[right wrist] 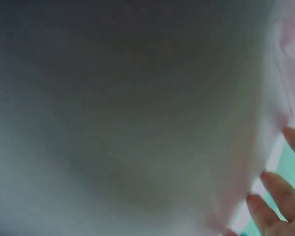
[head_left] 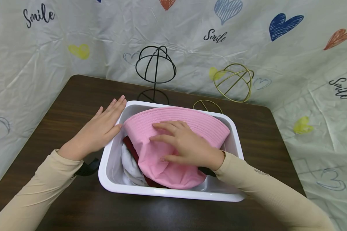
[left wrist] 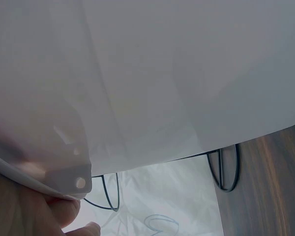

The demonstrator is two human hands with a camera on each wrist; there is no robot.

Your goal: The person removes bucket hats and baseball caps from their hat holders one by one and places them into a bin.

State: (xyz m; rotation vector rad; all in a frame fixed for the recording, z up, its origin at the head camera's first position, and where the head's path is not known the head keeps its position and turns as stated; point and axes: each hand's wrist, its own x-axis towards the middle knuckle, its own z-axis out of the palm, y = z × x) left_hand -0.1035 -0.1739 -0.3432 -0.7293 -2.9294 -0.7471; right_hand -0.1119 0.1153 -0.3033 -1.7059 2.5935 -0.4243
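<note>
A white plastic tub (head_left: 103, 173) stands on the table with a pink bucket hat (head_left: 176, 115) inside, its stitched brim toward the far side. My left hand (head_left: 99, 131) rests along the tub's left rim, fingers straight and pointing away. In the left wrist view, part of that hand (left wrist: 24, 211) lies against the tub's edge below the pale wall (left wrist: 147, 73). My right hand (head_left: 188, 144) is over the hat's crown with fingers spread and slightly bent, touching the fabric. The right wrist view is mostly a blurred surface, with fingertips (right wrist: 280, 196) at the lower right.
Left of the hat, a dark red piece (head_left: 129, 145) and a whitish cloth (head_left: 130, 166) lie in the tub. Behind it stand a black wire hat stand (head_left: 155, 72) and a gold one (head_left: 234, 81). A printed sheet (head_left: 104, 32) hangs behind the brown table (head_left: 72, 96).
</note>
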